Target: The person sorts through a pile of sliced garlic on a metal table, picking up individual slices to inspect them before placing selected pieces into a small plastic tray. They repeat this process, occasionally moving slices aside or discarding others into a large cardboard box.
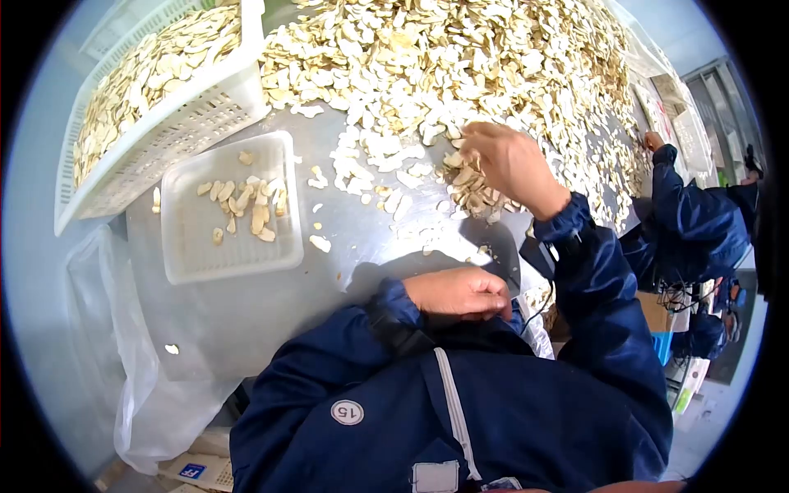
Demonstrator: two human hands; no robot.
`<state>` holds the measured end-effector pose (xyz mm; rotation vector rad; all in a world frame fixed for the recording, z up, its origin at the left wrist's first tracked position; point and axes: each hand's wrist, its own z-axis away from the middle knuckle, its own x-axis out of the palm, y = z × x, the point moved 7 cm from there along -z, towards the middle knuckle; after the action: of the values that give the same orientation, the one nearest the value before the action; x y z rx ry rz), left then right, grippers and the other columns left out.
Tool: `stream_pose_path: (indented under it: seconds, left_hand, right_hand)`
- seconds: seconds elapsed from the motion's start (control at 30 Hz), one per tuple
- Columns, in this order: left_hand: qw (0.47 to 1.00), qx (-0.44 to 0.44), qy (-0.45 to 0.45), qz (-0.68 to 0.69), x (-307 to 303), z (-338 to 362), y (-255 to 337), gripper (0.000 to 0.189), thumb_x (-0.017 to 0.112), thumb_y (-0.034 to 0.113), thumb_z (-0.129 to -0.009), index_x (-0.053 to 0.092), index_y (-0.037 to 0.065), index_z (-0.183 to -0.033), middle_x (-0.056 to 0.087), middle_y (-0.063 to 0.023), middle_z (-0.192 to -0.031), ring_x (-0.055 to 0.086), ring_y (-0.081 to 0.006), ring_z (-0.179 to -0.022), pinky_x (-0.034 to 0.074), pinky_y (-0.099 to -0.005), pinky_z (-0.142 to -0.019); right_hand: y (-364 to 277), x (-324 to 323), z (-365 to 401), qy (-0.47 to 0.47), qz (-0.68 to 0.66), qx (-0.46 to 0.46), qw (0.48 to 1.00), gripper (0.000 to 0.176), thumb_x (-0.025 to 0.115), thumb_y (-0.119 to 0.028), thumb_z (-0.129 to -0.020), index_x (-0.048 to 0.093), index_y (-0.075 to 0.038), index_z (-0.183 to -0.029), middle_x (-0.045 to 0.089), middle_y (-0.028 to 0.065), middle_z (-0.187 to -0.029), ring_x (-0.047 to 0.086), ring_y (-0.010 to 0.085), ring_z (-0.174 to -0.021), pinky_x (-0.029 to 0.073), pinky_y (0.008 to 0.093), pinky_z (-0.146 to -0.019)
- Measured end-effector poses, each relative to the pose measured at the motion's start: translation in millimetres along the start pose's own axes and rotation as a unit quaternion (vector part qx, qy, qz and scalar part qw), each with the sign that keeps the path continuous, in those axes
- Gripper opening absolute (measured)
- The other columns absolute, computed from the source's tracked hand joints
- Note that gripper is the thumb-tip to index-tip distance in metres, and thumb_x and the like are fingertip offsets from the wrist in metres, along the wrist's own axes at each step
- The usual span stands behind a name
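A broad heap of pale, dried-looking slices point(460, 66) spreads over the metal table point(329, 152). My right hand point(518, 168) is at the near edge of the heap, its fingers curled down onto the slices beside a small darker clump point(472, 187). What those fingers pinch is hidden, and I cannot tell what it is. Close to my body, at the table's front edge, my left hand point(460, 292) is closed in a loose fist, its inside out of sight. To its left, a shallow translucent tray point(185, 263) holds a scatter of browner slices point(246, 201).
A white perforated basket point(181, 131) full of slices stands at the back left. Clear plastic sheeting point(123, 353) hangs at the left table edge. Loose slices point(320, 243) lie between tray and heap. On the right, another person in a dark blue sleeve point(699, 214) reaches to the table.
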<state>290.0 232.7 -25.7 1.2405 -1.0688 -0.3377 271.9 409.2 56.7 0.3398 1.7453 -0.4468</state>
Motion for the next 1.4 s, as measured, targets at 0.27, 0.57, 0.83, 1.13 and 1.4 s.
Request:
stream_pose_path:
  seconds: [0.27,0.57,0.83,1.13,1.4]
  left_hand:
    - [0.951,0.065,0.201,0.227,-42,14,7,0.027,0.054,0.026,-0.11,0.065,0.002,-0.115,0.051,0.004,-0.083,0.043,-0.0025,-0.064,0.031,-0.0177,-0.052]
    - [0.905,0.093,0.242,0.338,-47,21,16,0.025,0.055,0.023,-0.11,0.062,-0.001,-0.116,0.049,0.0016,-0.084,0.043,-0.0041,-0.065,0.029,-0.0161,-0.049]
    - [0.903,0.098,0.266,0.323,-52,23,18,0.024,0.054,0.022,-0.11,0.061,0.0,-0.116,0.054,0.0008,-0.085,0.044,-0.0039,-0.064,0.029,-0.0156,-0.045]
    - [0.895,0.113,0.274,0.335,-55,24,13,0.032,0.049,0.029,-0.112,0.06,0.0,-0.12,0.054,-0.0023,-0.087,0.046,-0.006,-0.065,0.03,-0.0162,-0.044]
    - [0.847,0.105,0.346,0.39,-58,22,11,0.063,0.035,0.057,-0.111,0.058,0.001,-0.127,0.064,-0.009,-0.099,0.058,-0.0125,-0.072,0.035,-0.0185,-0.043]
  right_hand:
    - [5,36,-48,0.073,0.05,-0.027,0.996,0.017,0.064,-0.018,-0.095,0.075,-0.011,-0.106,0.074,0.0086,-0.102,0.069,0.0296,-0.099,0.055,0.0425,-0.088]
    - [21,19,-1,0.025,-0.035,0.086,0.995,0.017,0.067,-0.014,-0.091,0.076,-0.012,-0.106,0.074,0.0074,-0.1,0.068,0.0292,-0.096,0.055,0.0396,-0.086]
    - [8,30,-11,0.011,0.01,0.037,0.999,0.026,0.071,-0.016,-0.089,0.075,-0.013,-0.115,0.074,0.0082,-0.102,0.068,0.0299,-0.099,0.056,0.0405,-0.088]
    - [14,8,7,0.135,0.029,0.034,0.99,0.021,0.069,-0.017,-0.092,0.074,-0.01,-0.111,0.073,0.0104,-0.088,0.069,0.031,-0.083,0.055,0.0416,-0.078]
    - [-5,4,66,-0.124,-0.489,0.156,0.85,0.037,0.061,-0.031,-0.108,0.066,-0.001,-0.13,0.071,0.0033,-0.111,0.065,0.0111,-0.098,0.053,0.0285,-0.086]
